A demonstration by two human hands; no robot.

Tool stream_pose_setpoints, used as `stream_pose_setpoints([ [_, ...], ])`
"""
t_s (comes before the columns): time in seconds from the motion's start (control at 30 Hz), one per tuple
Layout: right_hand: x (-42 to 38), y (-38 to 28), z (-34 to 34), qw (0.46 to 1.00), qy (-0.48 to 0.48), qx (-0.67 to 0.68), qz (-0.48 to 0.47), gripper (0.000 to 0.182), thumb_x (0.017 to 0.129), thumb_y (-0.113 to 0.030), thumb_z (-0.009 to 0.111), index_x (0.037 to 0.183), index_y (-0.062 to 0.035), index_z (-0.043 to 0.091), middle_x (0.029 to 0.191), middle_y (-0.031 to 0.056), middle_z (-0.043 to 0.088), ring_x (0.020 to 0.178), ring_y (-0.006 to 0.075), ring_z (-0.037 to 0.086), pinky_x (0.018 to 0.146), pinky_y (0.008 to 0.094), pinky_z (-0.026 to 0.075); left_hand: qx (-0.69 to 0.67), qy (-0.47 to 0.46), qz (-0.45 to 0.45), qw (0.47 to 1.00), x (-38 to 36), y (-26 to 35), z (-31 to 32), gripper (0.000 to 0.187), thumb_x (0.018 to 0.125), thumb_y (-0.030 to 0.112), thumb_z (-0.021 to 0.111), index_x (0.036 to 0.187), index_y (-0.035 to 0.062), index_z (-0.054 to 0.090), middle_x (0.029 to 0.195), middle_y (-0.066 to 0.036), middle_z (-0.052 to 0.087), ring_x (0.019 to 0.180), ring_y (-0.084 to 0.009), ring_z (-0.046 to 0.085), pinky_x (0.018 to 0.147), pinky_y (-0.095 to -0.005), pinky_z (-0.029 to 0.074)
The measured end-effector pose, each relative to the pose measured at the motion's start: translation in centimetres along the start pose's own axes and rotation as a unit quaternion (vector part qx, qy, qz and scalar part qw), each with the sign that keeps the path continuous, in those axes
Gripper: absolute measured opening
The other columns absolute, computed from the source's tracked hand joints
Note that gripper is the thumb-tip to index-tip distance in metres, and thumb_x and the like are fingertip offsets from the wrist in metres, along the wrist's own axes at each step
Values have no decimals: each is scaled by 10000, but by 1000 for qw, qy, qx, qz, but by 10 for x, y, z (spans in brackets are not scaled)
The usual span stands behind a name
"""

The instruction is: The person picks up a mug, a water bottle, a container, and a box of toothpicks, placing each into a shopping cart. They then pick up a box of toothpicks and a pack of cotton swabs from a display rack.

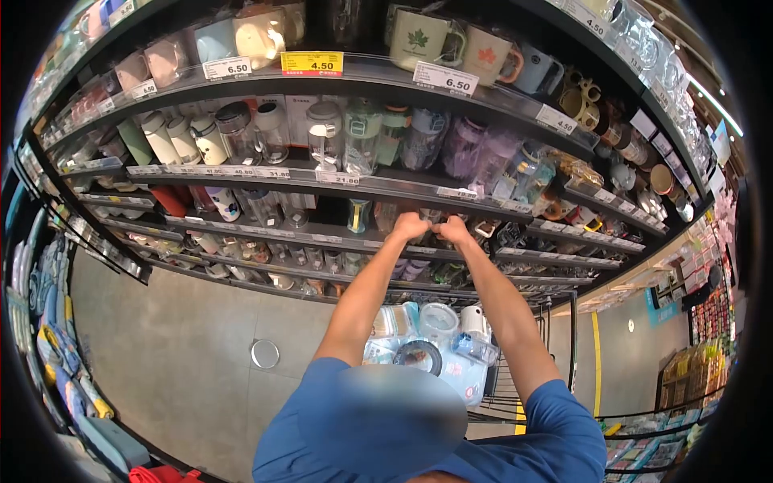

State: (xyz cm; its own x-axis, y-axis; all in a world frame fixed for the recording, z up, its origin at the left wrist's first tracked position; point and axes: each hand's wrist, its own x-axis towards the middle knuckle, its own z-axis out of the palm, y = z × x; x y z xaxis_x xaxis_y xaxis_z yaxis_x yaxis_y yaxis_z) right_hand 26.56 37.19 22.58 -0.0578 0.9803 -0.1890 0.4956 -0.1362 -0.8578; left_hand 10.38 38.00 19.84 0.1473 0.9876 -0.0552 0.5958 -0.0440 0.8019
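Note:
Both arms stretch forward into the third shelf down of a drinkware rack. My left hand [411, 226] is closed at the shelf front, its fingertips turned inward. Close beside it, my right hand [452, 229] is closed in the same way. A small, clear, glass-like piece [434, 216] shows between and behind them; what the fingers hold is too small and partly hidden to name. Left of my left hand stands a clear tumbler with a blue and yellow pattern [358, 216]. Above the hands, purple bottles [465, 149] and a green-lidded clear bottle [362, 133] line the shelf.
Below my arms a black wire shopping cart [515, 386] carries packaged goods, among them a clear round container [439, 319] and a white cup [475, 322]. Mugs [423, 39] fill the upper shelf behind price tags [445, 79]. Folded textiles [68, 362] hang at left.

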Motion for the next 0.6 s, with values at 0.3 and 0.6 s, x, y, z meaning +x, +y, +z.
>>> stream_pose_setpoints([
  [0.3, -78, 18, 35, 956, 73, -183, -218, 698, 792, -64, 631, 1388, 68, 294, 1378, 285, 406, 1242, 422, 444, 1008, 423, 403, -206, 150, 91, 963, -81, -9, 31, 779, 690, 137, 691, 1357, -6, 314, 1263, -257, 491, 1182, -419, 488, 987, -434, 404],
  [0.6, -192, 10, 53, 945, 88, -162, -269, 692, 758, 41, 527, 1404, 66, 280, 1464, 251, 316, 1326, 398, 353, 1086, 410, 328, -256, 258, 52, 930, -199, 19, 53, 812, 688, 74, 731, 1357, -7, 277, 1226, -217, 511, 1143, -323, 527, 974, -393, 416],
])
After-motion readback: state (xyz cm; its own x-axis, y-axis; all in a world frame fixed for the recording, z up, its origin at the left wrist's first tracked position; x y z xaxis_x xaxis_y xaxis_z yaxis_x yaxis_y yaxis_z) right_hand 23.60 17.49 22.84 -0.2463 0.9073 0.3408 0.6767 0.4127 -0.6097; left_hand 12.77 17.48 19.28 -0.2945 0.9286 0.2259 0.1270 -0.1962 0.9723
